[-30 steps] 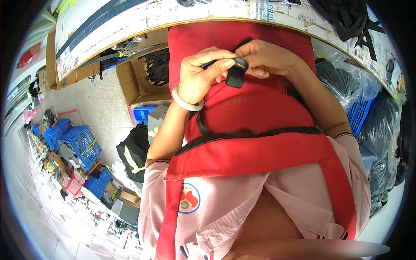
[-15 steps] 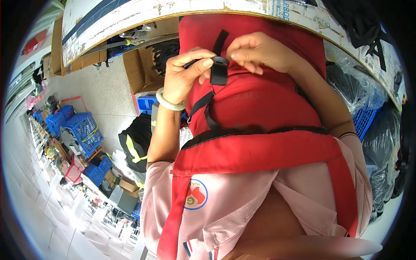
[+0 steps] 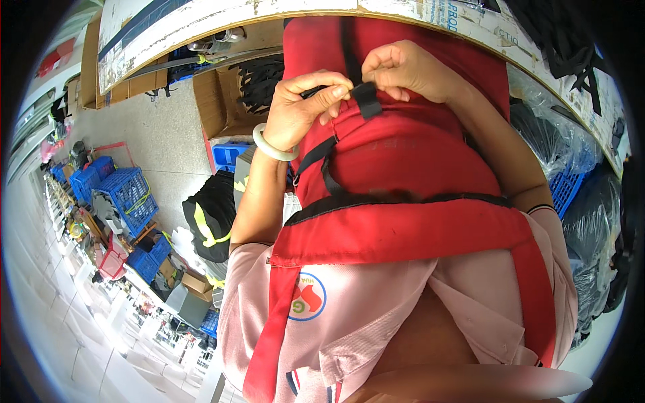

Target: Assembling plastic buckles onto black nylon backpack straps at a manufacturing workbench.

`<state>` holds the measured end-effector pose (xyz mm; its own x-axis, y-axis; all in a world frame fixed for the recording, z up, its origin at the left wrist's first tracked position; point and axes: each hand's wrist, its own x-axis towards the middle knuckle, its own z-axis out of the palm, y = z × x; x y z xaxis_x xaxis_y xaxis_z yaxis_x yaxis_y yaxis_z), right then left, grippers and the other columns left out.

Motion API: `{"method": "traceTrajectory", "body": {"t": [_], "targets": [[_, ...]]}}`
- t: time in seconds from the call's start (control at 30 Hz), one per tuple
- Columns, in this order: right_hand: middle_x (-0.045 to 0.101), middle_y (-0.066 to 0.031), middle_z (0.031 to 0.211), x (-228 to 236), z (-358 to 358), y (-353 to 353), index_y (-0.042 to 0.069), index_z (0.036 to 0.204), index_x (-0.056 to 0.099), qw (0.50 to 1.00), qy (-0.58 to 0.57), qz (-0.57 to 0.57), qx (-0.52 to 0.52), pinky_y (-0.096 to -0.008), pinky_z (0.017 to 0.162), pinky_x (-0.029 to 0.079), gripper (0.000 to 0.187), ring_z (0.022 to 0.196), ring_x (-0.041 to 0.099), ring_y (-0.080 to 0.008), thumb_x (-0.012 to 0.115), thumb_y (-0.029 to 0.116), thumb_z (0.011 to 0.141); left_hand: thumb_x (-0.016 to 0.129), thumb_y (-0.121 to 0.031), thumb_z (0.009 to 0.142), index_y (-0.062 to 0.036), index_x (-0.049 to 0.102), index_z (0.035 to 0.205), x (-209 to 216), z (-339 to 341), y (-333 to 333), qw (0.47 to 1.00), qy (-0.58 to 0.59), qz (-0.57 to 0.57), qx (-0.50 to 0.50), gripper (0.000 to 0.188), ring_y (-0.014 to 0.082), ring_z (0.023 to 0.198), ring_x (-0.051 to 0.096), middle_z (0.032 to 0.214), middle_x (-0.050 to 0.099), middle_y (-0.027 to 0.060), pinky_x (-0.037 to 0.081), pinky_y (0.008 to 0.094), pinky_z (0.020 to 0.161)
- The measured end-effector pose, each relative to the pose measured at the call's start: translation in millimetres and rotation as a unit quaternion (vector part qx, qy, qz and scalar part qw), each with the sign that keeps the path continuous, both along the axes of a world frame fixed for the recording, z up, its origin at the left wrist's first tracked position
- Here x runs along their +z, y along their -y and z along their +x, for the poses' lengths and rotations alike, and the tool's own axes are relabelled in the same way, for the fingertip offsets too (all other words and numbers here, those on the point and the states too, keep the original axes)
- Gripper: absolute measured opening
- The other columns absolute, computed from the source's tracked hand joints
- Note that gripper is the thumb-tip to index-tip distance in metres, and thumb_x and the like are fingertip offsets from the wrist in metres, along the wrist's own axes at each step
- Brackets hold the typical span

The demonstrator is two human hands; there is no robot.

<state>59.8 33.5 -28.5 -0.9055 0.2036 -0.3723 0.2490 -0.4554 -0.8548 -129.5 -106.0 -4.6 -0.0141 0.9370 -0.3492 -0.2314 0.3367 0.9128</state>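
Over the lap of my red apron [image 3: 410, 161], both hands work on a piece of black webbing strap [image 3: 366, 101]. My left hand [image 3: 302, 111], with a pale bangle at its wrist, pinches the strap between thumb and fingers. My right hand [image 3: 413, 70] is closed at the other side of the strap, its thumb and fingertips pressed together on the webbing. A short flap of strap hangs down between the hands, and a longer length runs up toward the table edge. The buckle on the strap is mostly hidden by my fingers.
The worn white table [image 3: 269, 27] edge curves across the far side, with black straps [image 3: 557, 40] at its right. A cardboard box [image 3: 215, 107] of black straps stands at the left. Blue crates [image 3: 127, 198] are on the floor; plastic-wrapped bundles [image 3: 588, 221] lie at the right.
My left hand has moved slightly right, and my right hand has closed onto the strap. The hanging flap has shifted right and tilted, and more strap now shows above the hands.
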Motion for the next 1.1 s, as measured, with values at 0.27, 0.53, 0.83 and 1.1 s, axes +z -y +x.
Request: {"method": "traceTrajectory", "body": {"t": [0.27, 0.53, 0.83, 1.1], "targets": [[0.059, 0.0002, 0.070, 6.1, -5.7, 13.8, 0.002, 0.091, 0.063, 0.994, 0.011, 0.085, -0.072, -0.0193, 0.049, 0.043, 0.017, 0.055, 0.052, -0.0049, 0.061, 0.019, 0.088, 0.063, -0.007, 0.089, -0.0015, 0.064, 0.113, -5.7, 19.0, 1.8, 0.991, 0.052, 0.010, 0.124, 0.024, 0.0069, 0.059, 0.052, 0.103, 0.062, 0.0076, 0.041, 0.0185, 0.047], [0.057, 0.0014, 0.066, 2.4, -8.1, 10.5, 0.002, 0.092, 0.062, 0.980, -0.006, 0.142, -0.139, -0.0193, 0.049, 0.042, 0.018, 0.055, 0.051, -0.0044, 0.060, 0.020, 0.090, 0.066, -0.002, 0.085, -0.0007, 0.066, 0.105, -6.1, 19.9, 2.9, 0.997, -0.040, 0.037, 0.053, 0.020, 0.0050, 0.056, 0.050, 0.094, 0.060, 0.0046, 0.037, 0.0175, 0.044], [0.055, 0.0020, 0.066, -17.3, -7.4, 2.8, 0.002, 0.098, 0.064, 0.971, 0.027, 0.160, -0.178, -0.0191, 0.051, 0.042, 0.022, 0.055, 0.051, -0.0046, 0.058, 0.023, 0.092, 0.071, -0.005, 0.080, -0.0045, 0.069, 0.101, 27.8, -51.8, 50.4, 0.985, -0.112, -0.110, 0.070, 0.021, 0.0018, 0.053, 0.046, 0.073, 0.063, -0.0022, 0.032, 0.0166, 0.045], [0.055, 0.0024, 0.074, -22.9, -10.4, 9.8, 0.004, 0.102, 0.062, 0.978, 0.030, 0.190, -0.081, -0.0194, 0.055, 0.043, 0.018, 0.062, 0.051, -0.0044, 0.055, 0.018, 0.094, 0.073, -0.007, 0.079, -0.0066, 0.049, 0.133, 14.4, -110.6, 100.2, 0.907, -0.340, -0.129, 0.214, 0.059, 0.0045, 0.054, 0.049, 0.073, 0.063, 0.0008, 0.038, 0.0184, 0.048]]}}
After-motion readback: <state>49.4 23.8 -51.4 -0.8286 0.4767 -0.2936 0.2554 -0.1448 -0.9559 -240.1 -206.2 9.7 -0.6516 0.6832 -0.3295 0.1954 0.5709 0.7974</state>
